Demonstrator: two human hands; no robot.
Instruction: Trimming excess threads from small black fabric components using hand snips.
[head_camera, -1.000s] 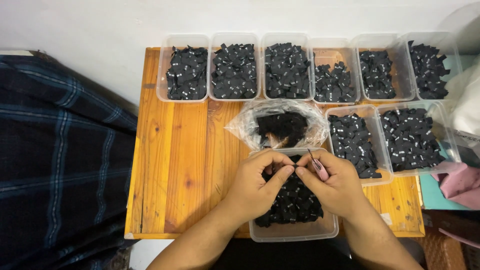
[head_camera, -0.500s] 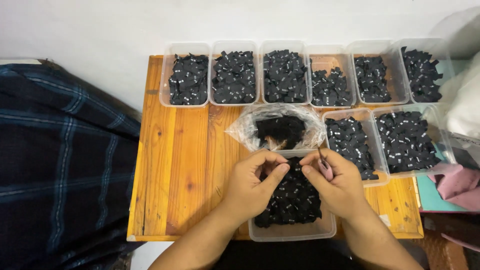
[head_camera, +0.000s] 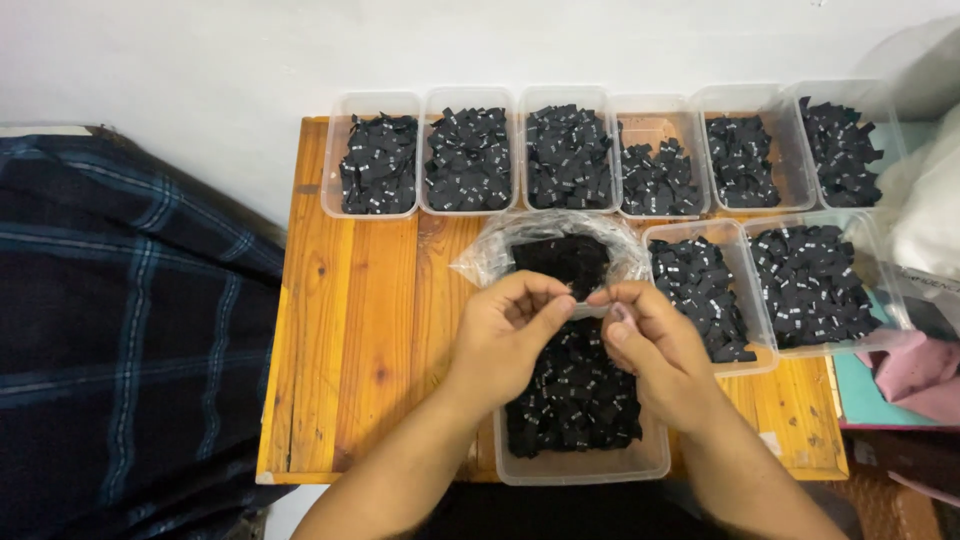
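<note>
Hands meet above the near tub (head_camera: 585, 465) of black tags: we see the left hand (head_camera: 505, 335) and right hand (head_camera: 650, 345) with fingertips pinched together on a small piece between them, too small to make out. Just behind lies a clear bag (head_camera: 480, 262) of black tags; more filled tubs line the wooden table (head_camera: 365, 340)
</note>
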